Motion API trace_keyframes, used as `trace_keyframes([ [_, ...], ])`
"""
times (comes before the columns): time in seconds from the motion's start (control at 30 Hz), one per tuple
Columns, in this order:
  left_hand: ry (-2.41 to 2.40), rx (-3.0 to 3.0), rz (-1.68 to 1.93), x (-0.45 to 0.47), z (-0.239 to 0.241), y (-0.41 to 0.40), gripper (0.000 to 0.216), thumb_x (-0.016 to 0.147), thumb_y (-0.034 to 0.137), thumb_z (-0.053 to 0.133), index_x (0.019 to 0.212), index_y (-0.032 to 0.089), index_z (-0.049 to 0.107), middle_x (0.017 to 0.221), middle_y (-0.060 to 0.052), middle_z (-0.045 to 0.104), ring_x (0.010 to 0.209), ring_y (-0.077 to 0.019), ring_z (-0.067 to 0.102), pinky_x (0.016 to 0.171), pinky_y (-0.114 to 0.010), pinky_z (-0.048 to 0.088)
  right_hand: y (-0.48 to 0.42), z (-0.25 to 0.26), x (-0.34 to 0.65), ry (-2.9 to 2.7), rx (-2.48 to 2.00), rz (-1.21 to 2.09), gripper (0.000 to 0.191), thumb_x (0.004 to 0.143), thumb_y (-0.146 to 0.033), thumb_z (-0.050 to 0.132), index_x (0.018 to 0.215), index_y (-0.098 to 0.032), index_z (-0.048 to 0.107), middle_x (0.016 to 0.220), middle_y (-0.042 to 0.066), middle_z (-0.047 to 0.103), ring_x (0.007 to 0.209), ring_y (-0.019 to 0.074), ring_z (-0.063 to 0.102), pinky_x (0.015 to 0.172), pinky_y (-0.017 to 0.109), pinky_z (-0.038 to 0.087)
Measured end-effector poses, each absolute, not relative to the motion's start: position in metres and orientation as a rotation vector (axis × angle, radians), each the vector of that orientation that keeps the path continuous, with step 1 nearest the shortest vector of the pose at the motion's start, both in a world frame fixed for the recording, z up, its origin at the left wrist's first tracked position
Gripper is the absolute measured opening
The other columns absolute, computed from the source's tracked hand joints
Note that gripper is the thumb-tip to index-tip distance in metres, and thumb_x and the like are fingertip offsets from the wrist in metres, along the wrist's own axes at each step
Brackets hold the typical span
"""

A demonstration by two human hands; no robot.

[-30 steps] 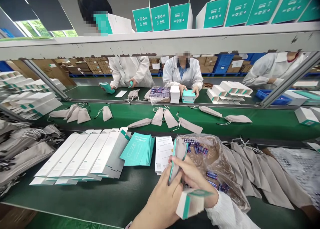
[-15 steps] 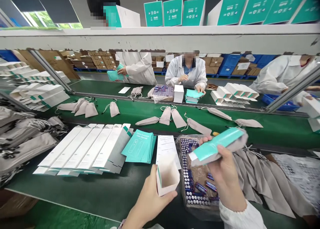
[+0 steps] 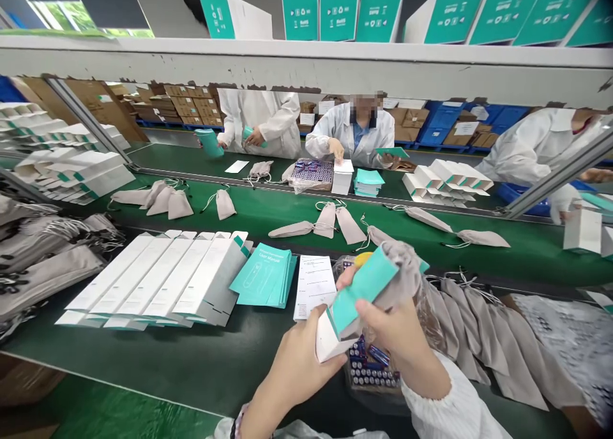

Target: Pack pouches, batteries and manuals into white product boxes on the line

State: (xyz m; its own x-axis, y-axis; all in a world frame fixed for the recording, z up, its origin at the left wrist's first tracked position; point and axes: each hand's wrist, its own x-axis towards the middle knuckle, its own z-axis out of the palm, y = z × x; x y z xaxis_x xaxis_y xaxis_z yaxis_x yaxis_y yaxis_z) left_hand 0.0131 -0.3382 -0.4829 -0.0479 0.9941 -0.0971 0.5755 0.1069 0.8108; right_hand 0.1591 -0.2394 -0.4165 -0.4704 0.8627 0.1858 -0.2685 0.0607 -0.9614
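My left hand (image 3: 297, 362) is closed around a small white box (image 3: 328, 342), tilted with its open end up to the right. In my right hand (image 3: 397, 334) is a grey drawstring pouch (image 3: 405, 276) with a teal user manual (image 3: 366, 284) laid along it. The lower end of manual and pouch sits inside the box's mouth; how deep is hidden. Something yellow (image 3: 363, 258) shows behind the manual, perhaps on a fingertip. Below my hands lies a plastic-wrapped tray of batteries (image 3: 376, 378), partly covered.
Left of my hands are a printed sheet (image 3: 313, 284), more teal manuals (image 3: 263, 276) and a row of white boxes (image 3: 158, 279). Grey pouches (image 3: 498, 337) lie at right, others on the green belt (image 3: 249, 235). A shelf (image 3: 306, 62) crosses above; co-workers (image 3: 357, 133) sit opposite.
My right hand has brought the pouch and manual down and left, tilting them into the box's mouth. My left hand has moved slightly right with the box. Co-workers' hands have shifted.
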Motion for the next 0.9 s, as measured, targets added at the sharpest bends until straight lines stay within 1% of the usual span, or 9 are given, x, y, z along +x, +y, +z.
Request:
trace_keyframes([
  [0.1, 1.613, 1.386, 0.964, 0.013, -0.482, -0.341, 0.061, 0.079, 0.028, 0.073, 0.132, 0.030, 0.043, 0.119, -0.003, 0.071, 0.102, -0.0282, 0.068, 0.081, -0.034, 0.051, -0.239, -0.434, 0.155, -1.219, -0.720, 1.470, 0.037, 0.080, -0.034, 0.075, 0.115, -0.026, 0.064, 0.117, 0.008, 0.069, 0.110, 0.0301, 0.063, 0.093, 0.044, 0.051],
  [0.2, 1.671, 1.333, 1.051, 0.011, -0.484, -0.342, 0.058, 0.082, 0.029, 0.071, 0.132, 0.026, 0.043, 0.121, -0.006, 0.070, 0.105, -0.0286, 0.066, 0.083, -0.034, 0.049, -0.239, -0.445, 0.156, -1.161, -0.830, 1.474, 0.047, 0.078, -0.036, 0.076, 0.122, -0.027, 0.062, 0.130, 0.009, 0.066, 0.120, 0.0326, 0.060, 0.100, 0.046, 0.048],
  [0.4, 1.588, 1.425, 0.998, 0.007, -0.484, -0.342, 0.054, 0.082, 0.026, 0.071, 0.131, 0.029, 0.049, 0.123, -0.003, 0.069, 0.107, -0.0275, 0.065, 0.087, -0.034, 0.048, -0.231, -0.446, 0.163, -1.099, -0.803, 1.617, 0.045, 0.073, -0.038, 0.079, 0.114, -0.024, 0.066, 0.118, 0.010, 0.073, 0.114, 0.0350, 0.065, 0.087, 0.047, 0.057],
  [0.5, 1.561, 1.432, 1.019, 0.012, -0.484, -0.341, 0.051, 0.081, 0.026, 0.071, 0.128, 0.028, 0.050, 0.118, -0.003, 0.070, 0.102, -0.0266, 0.066, 0.084, -0.033, 0.049, -0.239, -0.452, 0.160, -1.285, -0.798, 1.560, 0.045, 0.078, -0.036, 0.075, 0.121, -0.025, 0.064, 0.122, 0.008, 0.071, 0.117, 0.0319, 0.064, 0.098, 0.048, 0.052],
  [0.67, 1.615, 1.334, 1.109, 0.025, -0.484, -0.336, 0.046, 0.080, 0.026, 0.071, 0.122, 0.025, 0.051, 0.107, -0.003, 0.072, 0.089, -0.0239, 0.069, 0.076, -0.031, 0.051, -0.269, -0.479, 0.143, -1.479, -0.883, 1.330, 0.039, 0.083, -0.038, 0.070, 0.119, -0.025, 0.065, 0.117, 0.009, 0.071, 0.114, 0.0309, 0.065, 0.111, 0.049, 0.042],
  [0.73, 1.623, 1.333, 1.202, 0.027, -0.485, -0.333, 0.044, 0.080, 0.026, 0.070, 0.120, 0.024, 0.052, 0.106, -0.003, 0.073, 0.087, -0.0236, 0.070, 0.075, -0.030, 0.052, -0.279, -0.487, 0.140, -1.505, -0.863, 1.376, 0.046, 0.085, -0.040, 0.068, 0.128, -0.025, 0.059, 0.121, 0.009, 0.069, 0.118, 0.0297, 0.063, 0.112, 0.048, 0.042],
  [0.8, 1.602, 1.346, 1.334, 0.027, -0.487, -0.333, 0.044, 0.079, 0.026, 0.071, 0.119, 0.023, 0.052, 0.108, -0.004, 0.073, 0.088, -0.0239, 0.071, 0.076, -0.031, 0.054, -0.284, -0.488, 0.142, -1.549, -0.819, 1.424, 0.064, 0.085, -0.043, 0.070, 0.142, -0.026, 0.047, 0.131, 0.010, 0.063, 0.123, 0.0288, 0.061, 0.111, 0.048, 0.043],
  [0.87, 1.572, 1.365, 1.419, 0.025, -0.489, -0.333, 0.049, 0.078, 0.028, 0.072, 0.122, 0.024, 0.052, 0.113, -0.005, 0.072, 0.093, -0.0251, 0.071, 0.080, -0.032, 0.055, -0.284, -0.480, 0.149, -1.606, -0.770, 1.341, 0.080, 0.083, -0.045, 0.073, 0.150, -0.028, 0.034, 0.141, 0.011, 0.054, 0.129, 0.0295, 0.055, 0.111, 0.048, 0.044],
  [0.9, 1.568, 1.377, 1.428, 0.024, -0.490, -0.334, 0.051, 0.078, 0.029, 0.073, 0.123, 0.024, 0.051, 0.114, -0.005, 0.072, 0.096, -0.0255, 0.071, 0.081, -0.033, 0.055, -0.282, -0.473, 0.155, -1.662, -0.742, 1.238, 0.080, 0.083, -0.043, 0.074, 0.150, -0.029, 0.034, 0.143, 0.011, 0.052, 0.130, 0.0297, 0.053, 0.111, 0.049, 0.043],
])
